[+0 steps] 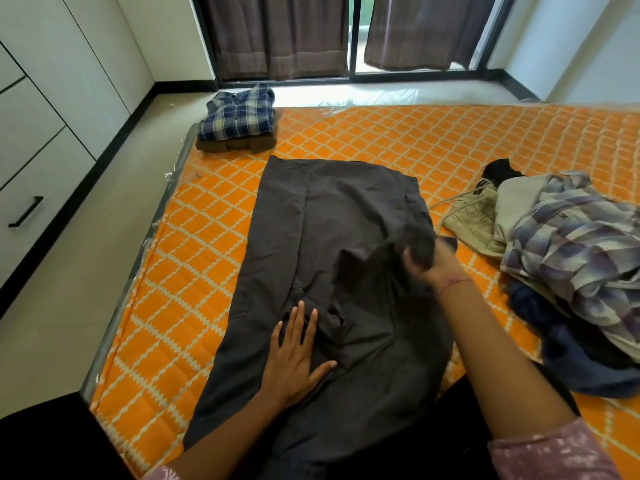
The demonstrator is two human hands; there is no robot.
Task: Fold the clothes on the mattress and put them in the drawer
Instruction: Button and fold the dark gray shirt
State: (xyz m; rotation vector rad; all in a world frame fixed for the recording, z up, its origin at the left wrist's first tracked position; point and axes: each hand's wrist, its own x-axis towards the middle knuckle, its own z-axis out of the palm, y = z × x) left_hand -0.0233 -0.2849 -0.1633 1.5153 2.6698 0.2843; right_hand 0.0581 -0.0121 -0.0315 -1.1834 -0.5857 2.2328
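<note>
While your left hand (298, 355) lies flat on the grey garment (322, 258) spread on the mattress (450, 140), your right hand (427, 259) grips its edge mid-fold, so carry that flap across squarely next.

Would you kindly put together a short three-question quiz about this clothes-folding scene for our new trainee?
1. True or false: the left hand lies flat with straight fingers on the dark grey garment.
2. What is the right hand doing? A) resting on the mattress B) gripping a fold of the dark grey garment C) lifting the unfolded pile
3. Which garment tops the folded stack at the mattress's far left corner?

Key
1. True.
2. B.
3. The blue plaid shirt, lying on a brown folded garment.
</note>
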